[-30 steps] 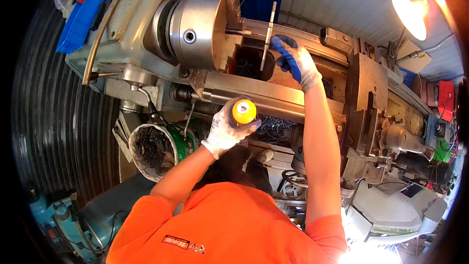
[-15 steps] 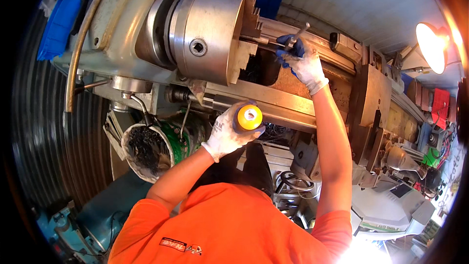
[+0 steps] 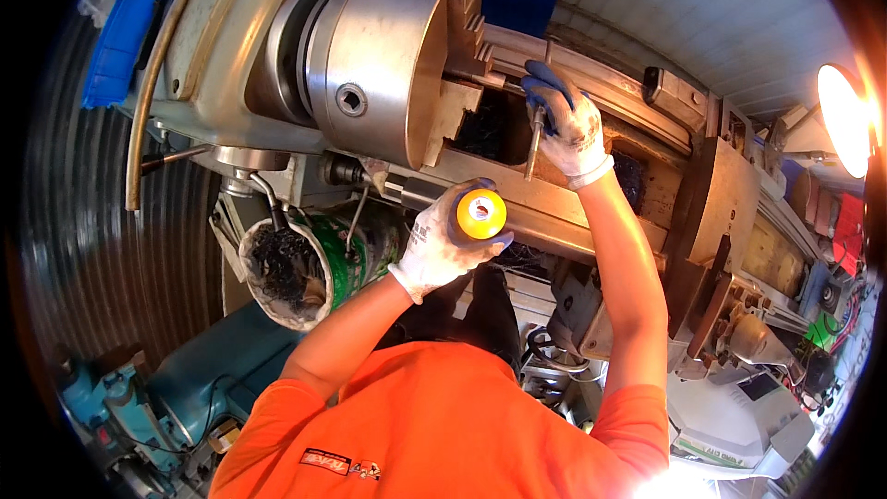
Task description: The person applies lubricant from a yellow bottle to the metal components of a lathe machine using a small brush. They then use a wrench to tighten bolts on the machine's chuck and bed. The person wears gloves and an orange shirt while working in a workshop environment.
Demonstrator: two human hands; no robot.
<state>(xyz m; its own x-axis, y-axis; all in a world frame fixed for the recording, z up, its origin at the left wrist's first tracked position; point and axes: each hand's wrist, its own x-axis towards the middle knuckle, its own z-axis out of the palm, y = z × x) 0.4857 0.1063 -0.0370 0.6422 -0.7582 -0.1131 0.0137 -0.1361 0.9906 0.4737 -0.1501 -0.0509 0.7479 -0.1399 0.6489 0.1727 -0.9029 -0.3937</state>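
Observation:
My left hand (image 3: 441, 242), in a white glove with dark fingertips, is wrapped round a bottle or can with a round yellow top (image 3: 482, 213) and a white centre. Its body is hidden in my grip. Further off, my right hand (image 3: 568, 125), gloved in white and blue, is closed round a T-handled wrench. The wrench's crossbar (image 3: 535, 145) sticks out on both sides of my fingers. Its shaft points left at the face of the big steel lathe chuck (image 3: 374, 55); whether it engages there I cannot tell. Stepped jaws (image 3: 465, 30) stand out from the chuck's face.
The lathe bed (image 3: 517, 187) runs to the right toward the carriage (image 3: 716, 212). A bucket of dark metal chips (image 3: 286, 268) hangs below left, beside a lever (image 3: 268, 196). A lit lamp (image 3: 843, 120) stands at the right. Blue-green machinery (image 3: 222, 374) is at the lower left.
My right hand has turned the T-handled wrench, and its crossbar now stands nearly upright in view. My left hand keeps hold of the yellow-topped bottle or can. The view has shifted slightly.

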